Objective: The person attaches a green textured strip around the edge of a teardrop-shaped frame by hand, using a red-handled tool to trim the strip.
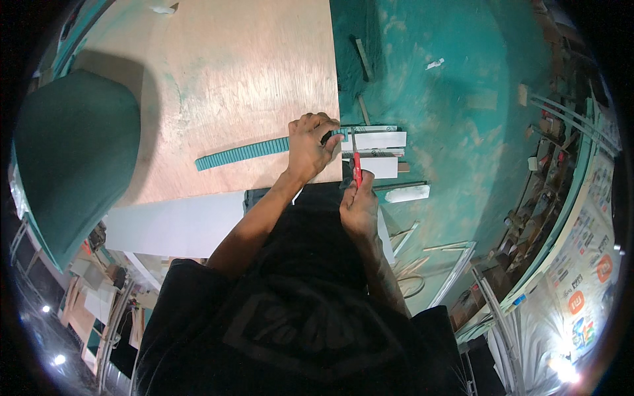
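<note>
A long teal strip with close-set cross ribs (241, 154) lies at a slant on the pale plywood board (231, 72). My left hand (308, 146) is closed over the strip's right end, thumb and fingers pinching it at the board's right edge. Something dark shows between thumb and fingers, too small to name. In my right hand (360, 208) is a slim red-handled tool (357, 169), its thin metal blade pointing away from me. The blade's tip is close by the strip's end, just past the board's edge; whether they touch is unclear.
White pieces (380, 140) lie beyond the board's right edge, above the green-stained floor (462, 125). A large dark green curved panel (79, 145) stands at the left. A white sheet (172, 228) borders the board's near side. Metal frames (456, 274) lie at the lower right.
</note>
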